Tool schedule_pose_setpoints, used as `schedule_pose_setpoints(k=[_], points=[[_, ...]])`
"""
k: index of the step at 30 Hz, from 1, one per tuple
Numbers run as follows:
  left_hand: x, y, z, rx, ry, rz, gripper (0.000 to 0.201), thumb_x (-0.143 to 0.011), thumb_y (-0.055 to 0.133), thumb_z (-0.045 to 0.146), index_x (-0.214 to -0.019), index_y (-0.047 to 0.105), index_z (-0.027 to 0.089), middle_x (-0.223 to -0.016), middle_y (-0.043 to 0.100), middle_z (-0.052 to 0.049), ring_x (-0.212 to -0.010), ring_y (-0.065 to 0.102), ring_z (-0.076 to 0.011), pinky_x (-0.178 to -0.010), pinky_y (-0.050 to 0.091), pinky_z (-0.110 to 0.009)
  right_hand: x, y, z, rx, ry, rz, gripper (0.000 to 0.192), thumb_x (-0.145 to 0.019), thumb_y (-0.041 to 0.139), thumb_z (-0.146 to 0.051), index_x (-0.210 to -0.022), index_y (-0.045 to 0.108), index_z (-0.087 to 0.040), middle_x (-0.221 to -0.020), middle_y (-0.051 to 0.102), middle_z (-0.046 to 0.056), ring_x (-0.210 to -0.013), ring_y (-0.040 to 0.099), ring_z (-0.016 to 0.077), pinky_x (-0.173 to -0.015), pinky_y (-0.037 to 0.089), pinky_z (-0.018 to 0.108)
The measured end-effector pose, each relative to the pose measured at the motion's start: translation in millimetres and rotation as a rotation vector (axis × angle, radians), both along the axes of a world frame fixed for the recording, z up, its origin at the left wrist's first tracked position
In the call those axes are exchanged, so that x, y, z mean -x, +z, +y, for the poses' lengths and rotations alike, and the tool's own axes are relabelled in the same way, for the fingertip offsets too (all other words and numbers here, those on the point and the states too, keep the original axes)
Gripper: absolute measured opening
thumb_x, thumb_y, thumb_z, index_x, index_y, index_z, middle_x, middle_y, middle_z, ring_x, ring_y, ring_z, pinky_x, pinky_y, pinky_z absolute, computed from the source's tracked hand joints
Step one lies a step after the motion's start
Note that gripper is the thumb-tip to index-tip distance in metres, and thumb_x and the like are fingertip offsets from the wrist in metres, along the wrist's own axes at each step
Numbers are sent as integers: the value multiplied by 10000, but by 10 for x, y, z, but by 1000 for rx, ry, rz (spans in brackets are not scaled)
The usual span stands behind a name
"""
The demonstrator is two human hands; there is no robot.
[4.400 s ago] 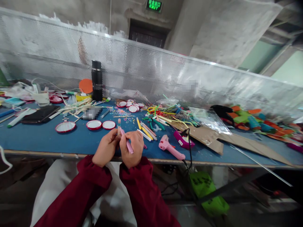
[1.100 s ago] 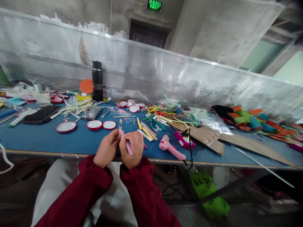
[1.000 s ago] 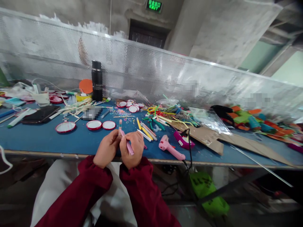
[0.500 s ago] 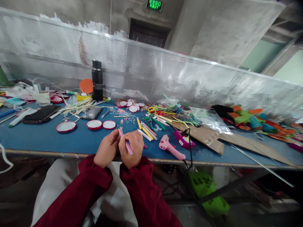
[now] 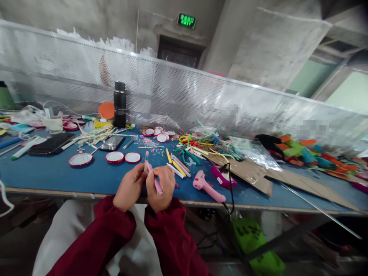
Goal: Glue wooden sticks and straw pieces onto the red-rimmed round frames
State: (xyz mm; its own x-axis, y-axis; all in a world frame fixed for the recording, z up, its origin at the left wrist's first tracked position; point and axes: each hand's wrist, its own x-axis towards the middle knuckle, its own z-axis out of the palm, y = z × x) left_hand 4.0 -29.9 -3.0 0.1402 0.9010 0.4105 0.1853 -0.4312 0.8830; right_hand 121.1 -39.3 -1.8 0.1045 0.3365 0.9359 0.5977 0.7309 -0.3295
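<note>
Over the table's front edge, my left hand (image 5: pixel 130 188) pinches a small flat stick (image 5: pixel 147 156), which stands up above the fingers and shows bands of colour. Close against it, my right hand (image 5: pixel 161 188) is closed round a pink marker pen (image 5: pixel 158 185). The pen's upper end points at the stick, but the fingers hide whether its tip touches. A small purple piece (image 5: pixel 176 185) shows just beside my right hand. Several yellow, white and pink markers (image 5: pixel 178 168) lie behind that hand. Red-rimmed white lids (image 5: pixel 132 157) rest beyond my left hand.
On the blue table (image 5: pixel 100 178), a pink glue gun (image 5: pixel 207 187) and a purple device (image 5: pixel 222 177) with a black cable lie at right. Cardboard (image 5: pixel 244 165) is beyond them. A black bottle (image 5: pixel 120 105) stands at back, and a phone (image 5: pixel 51 143) lies left.
The view has tilted up slightly, so the table sits lower in the picture. Both hands keep their hold, with the marker turned a little and the stick showing more above the fingers.
</note>
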Motion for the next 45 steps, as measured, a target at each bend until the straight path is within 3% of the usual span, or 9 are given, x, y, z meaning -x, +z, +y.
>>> schedule_pose_setpoints(k=[5,16,45], points=[[3,-12,8,5,8,26,209,-931,467,377,-847,544,202,-789,584,0,-840,555,-183,-791,447,-283,-2,11,-17,-8,16,-8,167,-901,513,-162,-746,483,-218,-700,597,-5,-697,556,154,-798,439,359],[-3,0,-4,-13,21,16,222,-923,482,379,-924,611,199,-827,644,-12,-776,565,-181,-720,448,-276,3,40,-36,-14,-8,9,157,-902,515,-149,-761,494,-216,-711,601,-2,-702,556,160,-774,439,347],[-3,16,-22,14,14,24,232,-930,468,395,-873,574,196,-786,609,1,-758,541,-166,-724,440,-262,3,31,-30,-12,1,26,174,-899,513,-160,-740,480,-222,-695,603,0,-691,557,161,-763,444,353]])
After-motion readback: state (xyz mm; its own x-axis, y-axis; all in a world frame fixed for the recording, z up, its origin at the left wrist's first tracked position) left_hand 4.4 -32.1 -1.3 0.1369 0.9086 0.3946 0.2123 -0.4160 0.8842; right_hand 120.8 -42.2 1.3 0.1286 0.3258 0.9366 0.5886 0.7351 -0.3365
